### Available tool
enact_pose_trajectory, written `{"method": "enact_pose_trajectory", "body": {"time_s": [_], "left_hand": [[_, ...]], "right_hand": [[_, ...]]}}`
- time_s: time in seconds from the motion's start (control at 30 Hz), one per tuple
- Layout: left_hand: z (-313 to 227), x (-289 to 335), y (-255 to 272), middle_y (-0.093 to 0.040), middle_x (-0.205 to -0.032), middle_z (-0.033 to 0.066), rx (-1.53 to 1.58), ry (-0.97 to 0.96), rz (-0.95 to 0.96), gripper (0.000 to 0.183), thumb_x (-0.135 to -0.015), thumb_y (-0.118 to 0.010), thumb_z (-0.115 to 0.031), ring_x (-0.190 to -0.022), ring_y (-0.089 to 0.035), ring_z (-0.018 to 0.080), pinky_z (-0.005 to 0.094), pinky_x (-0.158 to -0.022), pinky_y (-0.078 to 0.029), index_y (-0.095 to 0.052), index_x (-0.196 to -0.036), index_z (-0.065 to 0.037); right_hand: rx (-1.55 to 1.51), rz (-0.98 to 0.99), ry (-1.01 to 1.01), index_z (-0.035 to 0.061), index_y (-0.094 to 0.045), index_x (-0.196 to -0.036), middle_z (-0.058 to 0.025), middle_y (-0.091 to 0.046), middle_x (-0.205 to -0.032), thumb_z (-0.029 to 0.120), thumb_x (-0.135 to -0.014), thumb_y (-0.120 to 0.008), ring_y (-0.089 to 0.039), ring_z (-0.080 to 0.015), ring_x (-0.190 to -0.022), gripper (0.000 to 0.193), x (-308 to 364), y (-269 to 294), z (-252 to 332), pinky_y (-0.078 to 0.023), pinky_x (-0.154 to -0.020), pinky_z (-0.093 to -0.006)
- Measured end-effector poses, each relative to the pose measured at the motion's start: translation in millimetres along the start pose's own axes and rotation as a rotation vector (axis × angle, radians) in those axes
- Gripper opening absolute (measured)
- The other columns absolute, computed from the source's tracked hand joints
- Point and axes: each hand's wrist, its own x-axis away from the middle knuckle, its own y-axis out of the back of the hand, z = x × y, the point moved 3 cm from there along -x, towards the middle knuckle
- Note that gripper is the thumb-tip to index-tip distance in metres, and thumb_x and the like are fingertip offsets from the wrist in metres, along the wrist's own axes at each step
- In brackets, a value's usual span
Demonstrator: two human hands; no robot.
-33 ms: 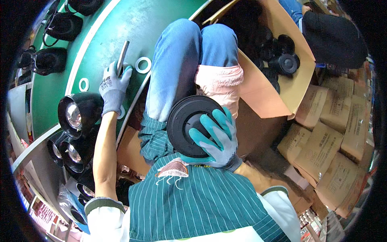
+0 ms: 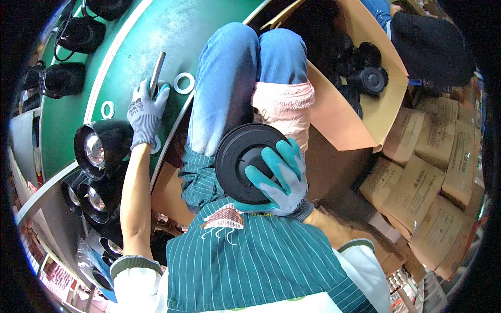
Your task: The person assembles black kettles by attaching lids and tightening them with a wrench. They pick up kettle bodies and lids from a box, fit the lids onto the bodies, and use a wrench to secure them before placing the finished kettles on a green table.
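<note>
My left hand [image 2: 146,112], in a grey glove with green fingertips, is closed round a slim metal rod [image 2: 158,70]. It rests on the green tabletop [image 2: 156,34], and the rod sticks up past the fingers. My right hand [image 2: 279,180], gloved alike, grips a round black lid-like disc [image 2: 232,172] with a stepped rim over my lap. Its fingers lie across the disc's face; the thumb is at the lower edge. White rings [image 2: 183,83] lie on the green top close to my left hand.
Left of my forearm are black bowl-shaped parts with shiny insides [image 2: 96,148]. More black housings [image 2: 65,80] stand at the table's far left. An open carton [image 2: 386,120] at the right holds several black round parts [image 2: 371,80]. Stacked brown boxes [image 2: 412,185] stand beyond, near another person's leg [image 2: 430,49].
</note>
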Motion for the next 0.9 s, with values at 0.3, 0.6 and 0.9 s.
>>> {"method": "enact_pose_trajectory", "body": {"time_s": [0.3, 0.6, 0.9], "left_hand": [[-19, 7, 26, -0.073, -0.100, 0.0179, 0.020, 0.122, 0.093, 0.059, -0.088, -0.072, -0.052, -0.095, -0.071, 0.0372, 0.0470, -0.083, -0.054, -0.063, -0.125, -0.006], [-149, 60, 159, -0.074, -0.107, 0.0147, 0.699, -0.480, 0.397, 0.055, -0.090, -0.076, -0.022, -0.099, -0.073, 0.0231, 0.0366, -0.087, -0.060, -0.058, -0.138, -0.001], [-198, 78, 147, -0.067, -0.097, 0.0208, -0.033, -0.758, 0.341, 0.056, -0.092, -0.068, -0.029, -0.082, -0.070, 0.0377, 0.0449, -0.071, -0.057, -0.050, -0.142, -0.010]], "right_hand": [[-0.152, -0.114, -0.010, -0.0019, -0.034, -0.154, -0.0333, -0.027, -0.158, 0.066, -0.073, -0.080, -0.034, -0.0527, -0.143, 0.115, 4, -4, -12, -0.034, -0.116, -0.0605], [-0.459, 0.060, -0.147, -0.0055, -0.001, -0.159, -0.0279, -0.028, -0.158, 0.071, -0.059, -0.086, -0.031, -0.0444, -0.148, 0.152, -41, -22, -60, -0.020, -0.124, -0.0515], [-1.469, -0.140, -0.532, 0.0027, -0.026, -0.157, -0.0229, -0.049, -0.150, 0.042, -0.110, -0.029, -0.058, -0.0330, -0.130, 0.061, -87, -31, -120, -0.050, -0.110, -0.0408]]}}
